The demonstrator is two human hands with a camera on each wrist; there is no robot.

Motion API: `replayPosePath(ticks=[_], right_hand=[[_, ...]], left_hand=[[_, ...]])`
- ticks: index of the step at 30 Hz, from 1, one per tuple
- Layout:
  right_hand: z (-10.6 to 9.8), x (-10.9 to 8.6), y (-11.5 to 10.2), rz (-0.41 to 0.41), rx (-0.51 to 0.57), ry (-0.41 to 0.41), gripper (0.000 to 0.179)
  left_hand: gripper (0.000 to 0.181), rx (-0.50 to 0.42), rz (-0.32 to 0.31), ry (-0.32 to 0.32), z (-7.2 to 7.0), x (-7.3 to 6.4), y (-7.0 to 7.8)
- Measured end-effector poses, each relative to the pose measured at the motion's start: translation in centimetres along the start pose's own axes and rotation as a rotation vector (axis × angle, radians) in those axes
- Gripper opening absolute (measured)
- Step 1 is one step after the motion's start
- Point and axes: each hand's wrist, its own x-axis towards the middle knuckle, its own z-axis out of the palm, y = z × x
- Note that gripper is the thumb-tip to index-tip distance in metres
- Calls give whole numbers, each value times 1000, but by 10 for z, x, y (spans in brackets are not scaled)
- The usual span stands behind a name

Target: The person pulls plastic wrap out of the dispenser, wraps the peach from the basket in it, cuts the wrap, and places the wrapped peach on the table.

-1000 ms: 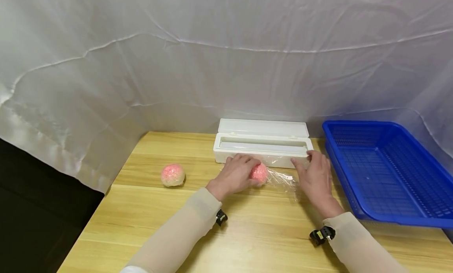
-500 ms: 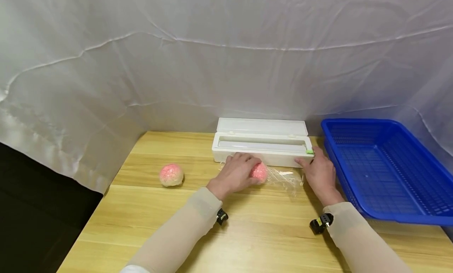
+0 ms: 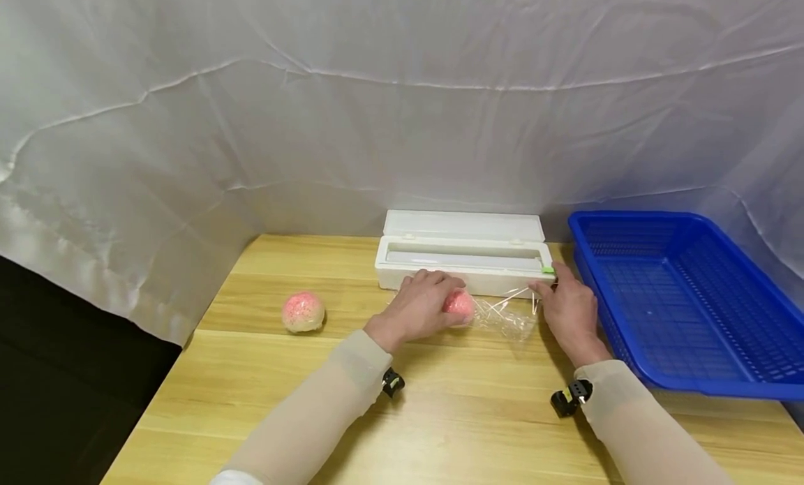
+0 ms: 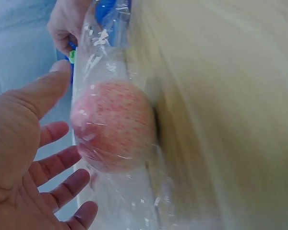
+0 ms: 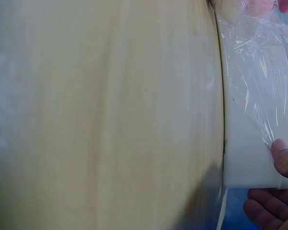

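Note:
A pink, speckled peach point(image 4: 114, 127) lies in clear cling film point(image 4: 98, 62) in front of a white cling film box point(image 3: 452, 280). My left hand point(image 3: 422, 307) lies over the peach's left side, its fingers loosely bent and spread. In the left wrist view the thumb stands off the peach, with the other fingertips at the film beside it. My right hand point(image 3: 570, 310) is at the box's right end, by a green slider point(image 3: 548, 270). Its thumb pinches the film's right end at the box front; the right index fingertip is hidden.
Another pink and cream peach point(image 3: 303, 312) sits to the left on the wooden table point(image 3: 440, 415). A blue plastic basket point(image 3: 653, 384) stands close beside my right hand. Behind the open box lid point(image 3: 465, 225) hangs a grey cloth point(image 3: 402, 143).
My right hand has moved slightly right and down to the box end, uncovering the green slider. The film's right end has risen toward the thumb. My left hand has stayed at the peach.

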Motion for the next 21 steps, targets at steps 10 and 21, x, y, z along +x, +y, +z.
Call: replayPosePath(ticks=[10, 21], right_hand=[[1, 0, 2, 2, -3, 4, 59], [2, 1, 3, -20, -14, 52, 56]], left_hand=[[38, 69, 31, 59, -10, 48, 23], [27, 144, 78, 42, -4, 104, 56]])
